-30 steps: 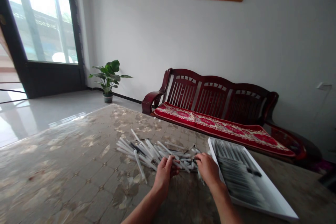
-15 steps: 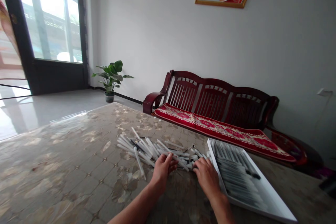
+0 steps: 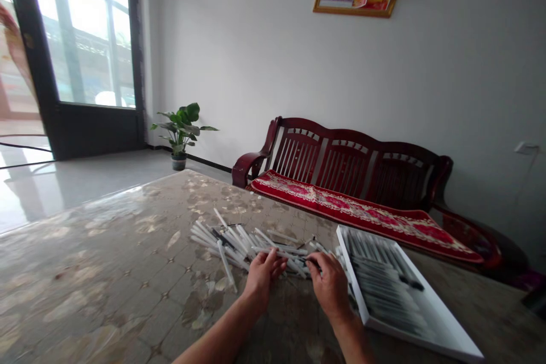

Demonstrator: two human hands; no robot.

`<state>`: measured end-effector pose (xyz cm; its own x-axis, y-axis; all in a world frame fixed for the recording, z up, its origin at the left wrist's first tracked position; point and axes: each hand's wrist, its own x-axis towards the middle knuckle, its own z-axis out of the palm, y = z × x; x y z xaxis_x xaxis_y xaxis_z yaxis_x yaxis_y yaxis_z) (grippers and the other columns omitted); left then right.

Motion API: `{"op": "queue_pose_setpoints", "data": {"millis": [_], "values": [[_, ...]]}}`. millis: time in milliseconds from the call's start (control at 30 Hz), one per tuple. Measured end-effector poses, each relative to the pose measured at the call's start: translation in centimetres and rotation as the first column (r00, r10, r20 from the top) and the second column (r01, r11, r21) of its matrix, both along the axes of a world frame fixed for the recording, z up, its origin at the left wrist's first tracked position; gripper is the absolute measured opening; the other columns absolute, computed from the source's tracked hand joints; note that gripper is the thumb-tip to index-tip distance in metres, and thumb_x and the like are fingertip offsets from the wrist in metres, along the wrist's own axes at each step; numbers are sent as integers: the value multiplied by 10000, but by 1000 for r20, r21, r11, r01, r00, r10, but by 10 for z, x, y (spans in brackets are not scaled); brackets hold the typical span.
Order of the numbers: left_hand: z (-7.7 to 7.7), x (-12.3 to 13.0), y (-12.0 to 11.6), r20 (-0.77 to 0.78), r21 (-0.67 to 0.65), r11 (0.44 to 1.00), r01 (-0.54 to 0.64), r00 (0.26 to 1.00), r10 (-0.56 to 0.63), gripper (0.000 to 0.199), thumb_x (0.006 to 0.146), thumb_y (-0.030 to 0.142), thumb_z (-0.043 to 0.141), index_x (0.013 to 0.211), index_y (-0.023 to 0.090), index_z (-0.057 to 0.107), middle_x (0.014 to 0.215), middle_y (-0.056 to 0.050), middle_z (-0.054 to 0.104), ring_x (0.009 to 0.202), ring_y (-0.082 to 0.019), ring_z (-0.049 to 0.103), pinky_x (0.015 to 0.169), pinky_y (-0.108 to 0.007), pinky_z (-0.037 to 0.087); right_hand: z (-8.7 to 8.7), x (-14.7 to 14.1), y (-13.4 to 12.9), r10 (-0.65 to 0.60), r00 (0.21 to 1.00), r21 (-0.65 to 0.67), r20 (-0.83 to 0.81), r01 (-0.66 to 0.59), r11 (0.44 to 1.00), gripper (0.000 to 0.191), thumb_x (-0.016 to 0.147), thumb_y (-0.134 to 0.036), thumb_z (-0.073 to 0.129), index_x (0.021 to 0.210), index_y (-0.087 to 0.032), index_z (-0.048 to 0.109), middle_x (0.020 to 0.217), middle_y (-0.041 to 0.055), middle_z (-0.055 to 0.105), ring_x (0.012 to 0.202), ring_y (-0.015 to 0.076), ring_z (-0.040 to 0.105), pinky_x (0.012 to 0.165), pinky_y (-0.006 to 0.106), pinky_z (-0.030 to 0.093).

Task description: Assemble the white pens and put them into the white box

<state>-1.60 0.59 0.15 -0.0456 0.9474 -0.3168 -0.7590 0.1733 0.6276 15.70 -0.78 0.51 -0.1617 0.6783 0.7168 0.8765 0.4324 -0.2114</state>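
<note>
A loose pile of slim, whitish pens point(image 3: 239, 242), some with dark parts, lies on the table in front of my hands. My left hand point(image 3: 263, 273) is closed at the pile's near side, its thumb and fingers on a whitish pen barrel point(image 3: 260, 249). To its right, my right hand point(image 3: 330, 281) is closed in a pinch by the pile's right end. A small dark piece shows at its fingertips, too small to name. Right beside that hand is a shallow white box point(image 3: 443, 318) holding rows of pens with dark ends point(image 3: 379, 284).
The table point(image 3: 128, 273) has a patterned, glossy cover. Behind it stands a dark red wooden bench point(image 3: 345, 153) with a red floral runner point(image 3: 341, 202). A potted plant point(image 3: 181, 128) and a dark-framed glass door point(image 3: 98, 131) are at the left.
My right hand has moved slightly left, closer to my left hand, and its fingers now pinch a small dark piece. A whitish barrel now shows at my left fingertips.
</note>
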Motion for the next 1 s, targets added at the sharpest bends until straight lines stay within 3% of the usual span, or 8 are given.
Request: {"op": "queue_pose_setpoints", "data": {"millis": [167,400,633,800,1000], "values": [[2,1,-2,-10,19,1000,22,1000,-21,109,878,128,627,775,136,594,685,-47,700,603,-118,696,587,-201,578,0,-8,-4,-10,999,4,34,10,1000,108,906,-228,574,858,-249,668,799,10,697,782,200,600,725,306,410],[-8,4,-3,-38,82,994,75,997,-72,253,700,249,828,766,148,605,664,-22,692,609,-140,697,578,-218,573,1,-13,-7,-2,1000,-19,12,2,1000,116,885,-169,577,852,-238,664,801,17,691,805,212,592,753,332,436],[-11,0,-3,-183,162,981,106,980,-76,445,530,444,880,734,151,614,637,-3,691,602,-155,684,563,-235,554,-5,-21,-8,105,993,-46,-60,-108,993,358,829,-22,468,1080,-232,615,1002,56,661,965,213,606,855,351,504],[-9,-2,-2,-201,145,983,113,976,-83,470,514,483,869,731,158,608,649,-10,698,628,-168,694,589,-252,560,-11,-22,-8,158,979,-36,-132,-164,986,432,824,-7,428,1152,-238,585,1052,70,642,1016,208,612,890,357,529],[-9,-1,-3,-203,204,973,108,977,-66,474,512,467,880,757,158,618,626,6,688,572,-145,669,550,-234,556,-19,-26,-4,172,970,-82,-173,-188,979,407,838,-30,418,1126,-248,605,980,50,673,921,194,652,838,342,549]]}}
